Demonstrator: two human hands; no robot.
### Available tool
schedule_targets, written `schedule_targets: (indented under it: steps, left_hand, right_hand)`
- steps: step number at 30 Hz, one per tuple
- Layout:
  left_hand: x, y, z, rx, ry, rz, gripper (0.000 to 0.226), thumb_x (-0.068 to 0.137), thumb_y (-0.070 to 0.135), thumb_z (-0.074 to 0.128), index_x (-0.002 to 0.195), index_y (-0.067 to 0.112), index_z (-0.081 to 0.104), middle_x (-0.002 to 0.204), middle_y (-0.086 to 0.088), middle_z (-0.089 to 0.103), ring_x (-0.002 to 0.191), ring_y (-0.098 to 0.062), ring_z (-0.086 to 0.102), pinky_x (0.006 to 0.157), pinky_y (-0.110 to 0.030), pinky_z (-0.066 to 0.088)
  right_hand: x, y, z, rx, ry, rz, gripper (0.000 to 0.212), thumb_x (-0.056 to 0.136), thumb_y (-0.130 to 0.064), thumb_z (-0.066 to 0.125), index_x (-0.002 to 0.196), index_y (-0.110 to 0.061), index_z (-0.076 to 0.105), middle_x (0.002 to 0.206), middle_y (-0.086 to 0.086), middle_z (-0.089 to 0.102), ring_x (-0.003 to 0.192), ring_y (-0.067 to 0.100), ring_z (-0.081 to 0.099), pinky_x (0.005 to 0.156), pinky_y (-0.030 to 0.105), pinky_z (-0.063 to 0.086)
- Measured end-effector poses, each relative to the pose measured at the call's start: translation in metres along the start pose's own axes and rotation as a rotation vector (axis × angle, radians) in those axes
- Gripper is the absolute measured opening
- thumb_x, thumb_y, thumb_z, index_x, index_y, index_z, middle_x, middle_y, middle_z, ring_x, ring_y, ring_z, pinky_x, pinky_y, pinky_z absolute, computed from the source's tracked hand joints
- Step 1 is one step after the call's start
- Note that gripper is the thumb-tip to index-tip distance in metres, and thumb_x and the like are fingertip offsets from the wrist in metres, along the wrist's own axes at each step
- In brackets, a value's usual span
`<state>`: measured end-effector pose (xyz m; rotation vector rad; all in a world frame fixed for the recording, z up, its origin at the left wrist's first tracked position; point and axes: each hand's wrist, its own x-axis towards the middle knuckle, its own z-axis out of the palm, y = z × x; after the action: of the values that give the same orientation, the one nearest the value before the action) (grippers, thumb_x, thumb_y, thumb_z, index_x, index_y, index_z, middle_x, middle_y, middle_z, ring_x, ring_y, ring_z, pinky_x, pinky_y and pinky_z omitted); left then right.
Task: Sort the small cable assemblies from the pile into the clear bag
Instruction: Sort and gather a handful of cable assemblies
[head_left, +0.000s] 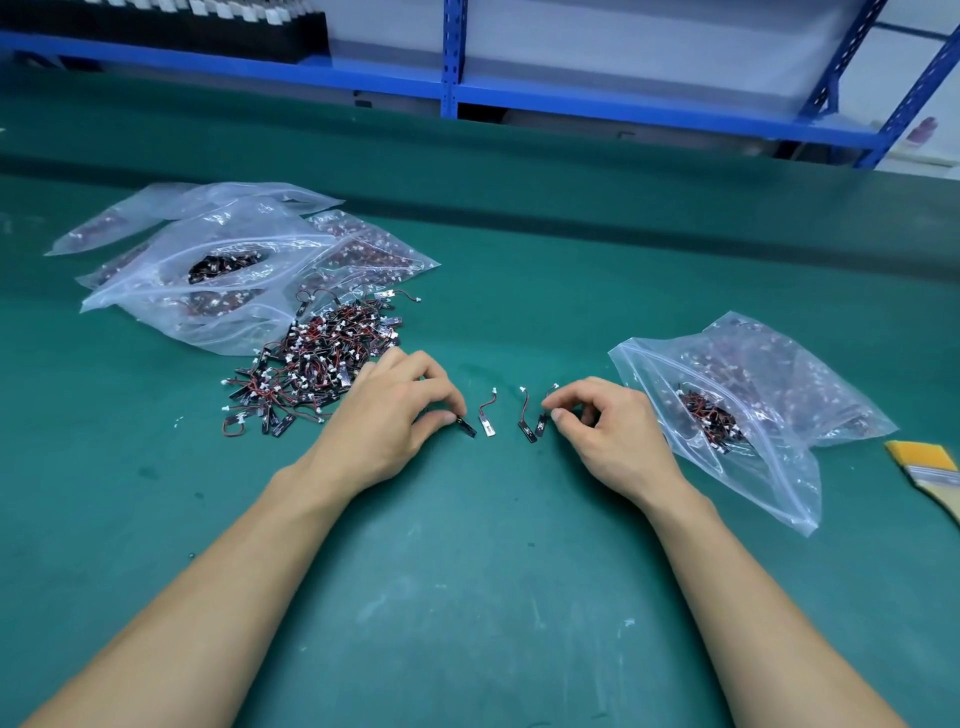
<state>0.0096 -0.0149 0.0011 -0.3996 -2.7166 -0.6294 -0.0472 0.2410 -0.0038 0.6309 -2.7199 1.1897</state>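
Four cable assemblies (525, 423) lie in a row on the green mat (493, 561) between the two hands, clear of the pile (317, 364).

Positions relative to the fingers:
- Leftmost assembly (467, 428): its black tab shows just beyond the curled thumb and forefinger of the left hand (395, 410), which pinch its near end at the mat.
- Second assembly (487, 418) and third assembly (524, 410): both lie in the gap, touched by neither hand.
- Rightmost assembly (542, 422): it lies just beside the right hand (608, 426). That hand's fingers are curled, with thumb and forefinger tips close to the wire. Whether they grasp it cannot be told from this view.

The clear bag (769, 374) lies just right of the right hand, its zip edge towards that hand, with a small heap of assemblies already inside. The pile is large, so the task is judged to be at an early stage.

The step in hand is judged to be singling out pieces for transfer. Recommended practice:
- Take each piece by the stiff black tab, not the thin red wire, since the wires look likely to hook on neighbours.
- Lift slightly and confirm that nothing trails behind.
- Release well inside the bag mouth so that nothing lodges on the zip strip.

Main risk: a light piece flicks away across the mat.
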Motion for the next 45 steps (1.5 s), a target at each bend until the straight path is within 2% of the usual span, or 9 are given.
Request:
schedule_targets:
  steps: [8, 12, 16, 22, 27, 33, 37, 40, 45]
  left_hand:
    - [0.003, -0.001, 0.003, -0.025, 0.07, 0.036, 0.013, 0.089, 0.019, 0.073, 0.099, 0.027, 0.074, 0.091, 0.015, 0.064, 0.085, -0.015, 0.044, 0.082, -0.044, 0.046]
    - [0.002, -0.002, 0.001, -0.034, 0.089, 0.013, 0.016, 0.088, 0.034, 0.071, 0.103, 0.028, 0.071, 0.092, 0.015, 0.063, 0.087, -0.016, 0.045, 0.085, -0.043, 0.046]
    - [0.001, 0.001, 0.001, -0.029, 0.049, 0.016, 0.031, 0.076, 0.059, 0.074, 0.093, 0.034, 0.072, 0.081, 0.018, 0.056, 0.084, -0.013, 0.044, 0.081, -0.035, 0.039]
    - [0.002, 0.006, 0.007, 0.006, -0.04, 0.06, 0.02, 0.08, 0.056, 0.072, 0.095, 0.042, 0.073, 0.079, 0.021, 0.056, 0.082, -0.008, 0.041, 0.075, -0.016, 0.022]
    - [0.001, 0.005, 0.005, 0.013, -0.015, 0.036, 0.016, 0.086, 0.04, 0.073, 0.102, 0.039, 0.073, 0.089, 0.02, 0.064, 0.085, -0.012, 0.046, 0.073, -0.029, 0.023]
    - [-0.002, -0.01, -0.008, -0.03, 0.085, -0.086, 0.024, 0.09, 0.02, 0.067, 0.113, 0.027, 0.069, 0.097, 0.015, 0.063, 0.088, -0.017, 0.049, 0.085, -0.037, 0.045]
    - [-0.006, -0.022, -0.017, 0.019, -0.008, -0.149, 0.028, 0.087, 0.029, 0.07, 0.115, 0.03, 0.068, 0.095, 0.016, 0.059, 0.094, -0.016, 0.048, 0.09, -0.039, 0.044]
    - [-0.006, -0.025, -0.02, 0.036, -0.076, -0.137, 0.018, 0.087, 0.034, 0.071, 0.105, 0.033, 0.072, 0.089, 0.019, 0.06, 0.091, -0.015, 0.049, 0.088, -0.04, 0.045]
    - [-0.007, -0.031, -0.027, 0.051, -0.065, -0.139, 0.006, 0.089, 0.035, 0.071, 0.093, 0.033, 0.074, 0.083, 0.018, 0.062, 0.087, -0.015, 0.047, 0.085, -0.041, 0.045]
  right_hand:
    - [0.0, 0.001, 0.001, 0.011, -0.008, 0.008, 0.02, 0.087, -0.014, 0.07, 0.084, -0.033, 0.074, 0.077, -0.015, 0.065, 0.065, 0.005, 0.05, 0.062, 0.011, 0.037]
    - [0.0, 0.002, 0.002, 0.013, -0.009, 0.02, 0.019, 0.087, -0.015, 0.071, 0.084, -0.034, 0.074, 0.08, -0.015, 0.066, 0.066, 0.006, 0.051, 0.064, 0.015, 0.039]
    - [0.0, 0.002, 0.002, 0.012, -0.007, 0.018, 0.019, 0.087, -0.015, 0.071, 0.084, -0.034, 0.073, 0.078, -0.017, 0.065, 0.066, 0.006, 0.05, 0.063, 0.012, 0.037]
    - [0.0, 0.002, 0.001, 0.013, -0.008, 0.014, 0.02, 0.087, -0.015, 0.071, 0.083, -0.034, 0.073, 0.076, -0.018, 0.064, 0.066, 0.006, 0.05, 0.064, 0.014, 0.038]
    - [0.001, 0.002, 0.002, 0.01, -0.008, 0.011, 0.019, 0.087, -0.015, 0.071, 0.084, -0.034, 0.074, 0.076, -0.017, 0.064, 0.065, 0.005, 0.05, 0.063, 0.013, 0.037]
    - [0.0, 0.002, 0.001, 0.019, -0.003, 0.01, 0.021, 0.086, -0.015, 0.071, 0.082, -0.035, 0.073, 0.076, -0.021, 0.064, 0.066, 0.006, 0.051, 0.063, 0.011, 0.037]
    - [0.001, 0.001, 0.0, 0.03, 0.0, 0.001, 0.024, 0.086, -0.014, 0.072, 0.081, -0.037, 0.072, 0.076, -0.024, 0.064, 0.066, 0.005, 0.051, 0.062, 0.01, 0.037]
    - [0.0, 0.001, 0.0, 0.027, -0.002, -0.001, 0.026, 0.086, -0.013, 0.072, 0.08, -0.039, 0.071, 0.079, -0.03, 0.063, 0.066, 0.004, 0.051, 0.063, 0.01, 0.038]
    - [0.0, 0.001, 0.001, 0.025, -0.004, -0.001, 0.028, 0.086, -0.013, 0.072, 0.078, -0.04, 0.07, 0.081, -0.029, 0.064, 0.065, 0.005, 0.05, 0.062, 0.009, 0.037]
